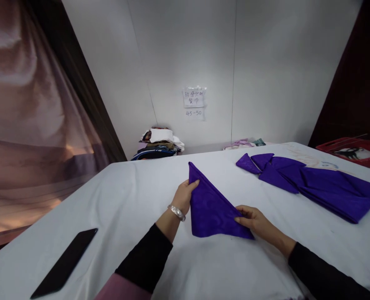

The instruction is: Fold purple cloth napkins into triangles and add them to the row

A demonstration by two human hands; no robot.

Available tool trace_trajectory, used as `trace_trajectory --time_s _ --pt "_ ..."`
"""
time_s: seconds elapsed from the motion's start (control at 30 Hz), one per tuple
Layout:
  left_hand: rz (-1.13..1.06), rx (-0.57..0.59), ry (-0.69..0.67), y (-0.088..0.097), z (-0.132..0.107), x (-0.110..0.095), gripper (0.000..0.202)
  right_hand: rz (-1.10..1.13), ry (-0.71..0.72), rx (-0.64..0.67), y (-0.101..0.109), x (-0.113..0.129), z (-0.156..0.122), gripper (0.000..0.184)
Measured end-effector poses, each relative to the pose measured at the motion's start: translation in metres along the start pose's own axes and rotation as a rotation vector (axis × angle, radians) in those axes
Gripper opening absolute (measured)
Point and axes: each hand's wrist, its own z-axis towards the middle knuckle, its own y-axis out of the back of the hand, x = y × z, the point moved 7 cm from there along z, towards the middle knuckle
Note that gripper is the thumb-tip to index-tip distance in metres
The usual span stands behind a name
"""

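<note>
A purple cloth napkin (211, 210), folded into a triangle, is held up by both hands over the white-covered table (134, 208). My left hand (185, 195), with a silver bangle at the wrist, pinches its upper left edge, thumb in front. The right-hand corner is gripped between the thumb and fingers of my right hand (250, 220). Its rolled or folded long edge slopes down from the top tip toward my right hand. Farther right on the table lie several more purple napkins (325, 187), some folded to points, overlapping one another.
A dark flat phone-like slab (64, 263) lies at the left front. Stacked clothes (159, 143) sit by the far edge, with more fabric (242, 143) to their right. A red basket (353, 151) stands at the far right. Paper signs (195, 103) hang on the wall; a curtain (25, 116) is at left.
</note>
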Motion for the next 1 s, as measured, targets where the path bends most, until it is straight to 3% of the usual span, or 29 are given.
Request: trace_trajectory --time_s 0.13,0.23,0.3,0.4,0.53,0.6,0.73,0.83,1.0 --pt "0.019 -0.099 0.073 0.029 0.03 0.018 0.01 0.008 -0.017 0.034 -0.005 -0.002 0.002 0.042" --pt "0.11 -0.165 0.133 0.049 0.052 0.044 0.011 -0.1 -0.131 -0.004 -0.002 -0.021 0.007 0.053" --pt "0.212 -0.204 0.158 0.062 0.064 0.063 0.016 -0.267 -0.186 -0.068 0.006 -0.032 0.011 0.054" --pt "0.404 -0.26 0.12 0.081 0.077 0.079 0.024 -0.652 -0.081 -0.153 0.015 -0.029 0.015 0.049" --pt "0.698 -0.312 -0.054 0.095 0.084 0.072 0.033 -1.015 0.049 -0.166 0.014 -0.021 0.015 0.038" --pt "0.844 -0.259 -0.17 0.092 0.085 0.063 0.039 -1.082 0.071 -0.159 0.011 -0.02 0.015 0.035" --pt "1.088 0.014 -0.351 0.068 0.086 0.056 0.036 -1.082 0.127 -0.181 0.009 -0.018 0.014 0.032" --pt "1.218 0.187 -0.419 0.055 0.087 0.057 0.03 -1.045 0.162 -0.201 0.011 -0.018 0.014 0.028" --pt "1.33 0.34 -0.482 0.048 0.092 0.055 0.019 -1.005 0.153 -0.195 0.012 -0.019 0.015 0.024"
